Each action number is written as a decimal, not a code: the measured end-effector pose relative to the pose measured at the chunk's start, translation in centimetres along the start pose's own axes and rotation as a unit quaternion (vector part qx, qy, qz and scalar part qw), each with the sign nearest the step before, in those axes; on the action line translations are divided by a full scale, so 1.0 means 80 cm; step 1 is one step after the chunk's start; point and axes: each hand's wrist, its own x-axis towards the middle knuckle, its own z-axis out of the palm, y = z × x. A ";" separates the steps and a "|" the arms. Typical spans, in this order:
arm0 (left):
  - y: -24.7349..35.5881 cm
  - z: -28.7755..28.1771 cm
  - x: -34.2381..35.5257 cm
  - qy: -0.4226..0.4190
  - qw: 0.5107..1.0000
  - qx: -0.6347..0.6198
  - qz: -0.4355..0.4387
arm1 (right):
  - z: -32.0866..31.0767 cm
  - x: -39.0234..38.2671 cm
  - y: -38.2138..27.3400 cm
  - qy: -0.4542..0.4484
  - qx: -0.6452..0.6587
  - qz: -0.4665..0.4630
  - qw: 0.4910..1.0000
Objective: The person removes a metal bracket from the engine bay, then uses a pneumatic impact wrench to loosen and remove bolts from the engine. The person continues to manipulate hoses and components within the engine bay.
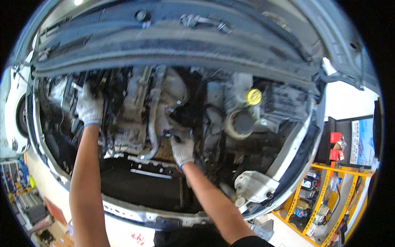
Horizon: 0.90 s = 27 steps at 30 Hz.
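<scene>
Head view: two gloved hands inside the engine bay (290,150).
Left hand (89,108): fingers hidden among dark parts (110,92); grip cannot be told.
Right hand (182,150): bent at the engine (138,92), right of the curved pipe (154,123); hold hidden.
Glove snag: knit could catch on brackets.
Forearms (87,185): bare, could scrape metal edges.
Front gap (140,191): might swallow a slipped part.

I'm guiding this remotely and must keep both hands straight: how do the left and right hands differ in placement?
The left hand sits higher in the picture; the right hand sits lower, nearer the middle.
The left hand is left of the curved metal pipe; the right hand is right of it.
Both wear white gloves with blue cuff edges.
</scene>
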 end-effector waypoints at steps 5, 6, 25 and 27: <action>0.004 -0.004 -0.002 -0.071 0.996 -0.033 -0.054 | 0.024 0.003 0.015 0.076 0.356 0.194 0.911; 0.005 -0.004 -0.002 -0.062 0.996 -0.035 -0.054 | 0.033 0.005 0.017 0.092 0.367 0.256 0.890; 0.005 0.001 -0.003 -0.026 0.997 -0.045 -0.049 | 0.014 0.029 0.008 -0.170 -0.130 -0.001 0.977; 0.007 -0.001 -0.003 -0.028 0.997 -0.044 -0.049 | 0.015 0.029 0.009 -0.143 -0.122 0.009 0.982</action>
